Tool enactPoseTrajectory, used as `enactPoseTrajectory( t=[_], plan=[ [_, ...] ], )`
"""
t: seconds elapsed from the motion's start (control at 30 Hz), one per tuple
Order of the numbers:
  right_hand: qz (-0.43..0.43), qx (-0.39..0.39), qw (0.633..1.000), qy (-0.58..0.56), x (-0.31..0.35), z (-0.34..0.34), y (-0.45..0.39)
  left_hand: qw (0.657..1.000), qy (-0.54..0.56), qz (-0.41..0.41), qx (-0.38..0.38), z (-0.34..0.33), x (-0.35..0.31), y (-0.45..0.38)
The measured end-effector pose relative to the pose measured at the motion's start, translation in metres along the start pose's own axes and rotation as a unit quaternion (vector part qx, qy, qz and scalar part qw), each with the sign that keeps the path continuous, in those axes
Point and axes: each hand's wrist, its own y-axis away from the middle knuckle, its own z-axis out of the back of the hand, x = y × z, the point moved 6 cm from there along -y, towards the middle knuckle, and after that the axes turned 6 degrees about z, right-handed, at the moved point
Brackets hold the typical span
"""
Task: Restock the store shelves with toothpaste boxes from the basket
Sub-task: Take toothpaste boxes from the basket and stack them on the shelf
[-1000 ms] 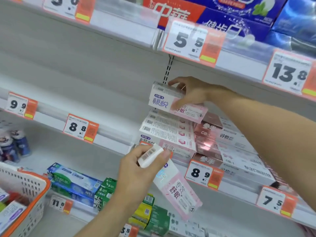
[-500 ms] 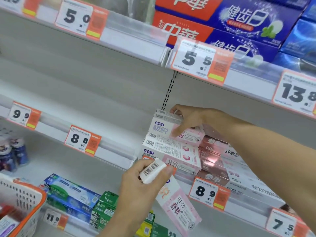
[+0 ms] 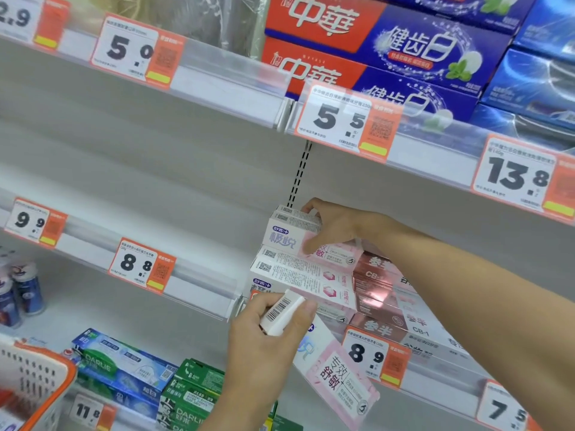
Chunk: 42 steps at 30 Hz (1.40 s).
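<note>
A stack of white-and-pink toothpaste boxes [image 3: 298, 276] sits on the middle shelf [image 3: 193, 298] above the 8.9 price tag. My right hand [image 3: 331, 227] grips the topmost box [image 3: 284, 234], thumb behind it and fingers over its front, as it lies on the stack. My left hand [image 3: 264, 349] holds another white-and-pink box [image 3: 339, 373] by its barcode end, tilted down to the right in front of the shelf edge. The white basket with an orange rim [image 3: 46, 377] shows at the lower left.
Pink-brown boxes [image 3: 378, 290] stand right of the stack. Red-and-blue boxes [image 3: 373, 48] fill the top shelf. Blue and green Darlie boxes [image 3: 130, 373] lie on the lower shelf, small cans [image 3: 26, 289] at far left. The middle shelf left of the stack is bare.
My right hand lowered its box onto the top of the stack. My left hand stayed near the shelf edge with its box. The view tilted upward.
</note>
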Motion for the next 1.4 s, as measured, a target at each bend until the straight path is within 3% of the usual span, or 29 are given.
enactPoseTrajectory(
  t=[0.37, 0.43, 0.53, 0.6, 0.7, 0.77, 0.87, 0.93, 1.1, 1.3, 1.4],
  plan=[
    [0.015, -0.01, 1.0, 0.007, 0.004, 0.0, 0.009, 1.0, 0.002, -0.006, -0.017, -0.002, -0.003, -0.003],
    [0.07, -0.101, 0.992, 0.028, 0.014, 0.01, 0.024, 0.999, 0.012, -0.018, -0.024, 0.002, -0.008, -0.004],
    [0.202, -0.254, 0.946, -0.001, 0.044, 0.027, 0.072, 0.997, 0.043, -0.035, -0.051, 0.01, -0.019, -0.007],
    [0.227, -0.177, 0.956, -0.067, 0.055, 0.017, 0.098, 0.993, 0.07, -0.046, -0.082, 0.018, -0.025, -0.009],
    [0.184, 0.079, 0.975, -0.101, 0.052, -0.031, 0.128, 0.985, 0.102, -0.059, -0.129, 0.024, -0.031, -0.01],
    [0.176, 0.108, 0.972, -0.112, 0.044, -0.048, 0.136, 0.981, 0.116, -0.066, -0.138, 0.025, -0.036, -0.009],
    [0.194, 0.036, 0.97, -0.141, 0.039, -0.038, 0.138, 0.985, 0.068, -0.09, -0.132, 0.022, -0.041, -0.012],
    [0.199, -0.029, 0.974, -0.105, 0.032, -0.021, 0.136, 0.986, -0.029, -0.083, -0.139, 0.02, -0.032, -0.018],
    [0.158, -0.147, 0.976, 0.029, 0.006, -0.009, 0.112, 0.92, -0.327, -0.152, -0.153, 0.009, -0.005, -0.033],
    [0.154, -0.249, 0.926, 0.24, -0.005, -0.038, 0.095, 0.881, -0.427, -0.154, -0.133, -0.008, 0.016, -0.044],
    [0.152, -0.271, 0.922, 0.231, -0.012, -0.042, 0.097, 0.88, -0.43, -0.155, -0.134, -0.006, 0.018, -0.048]
  ],
)
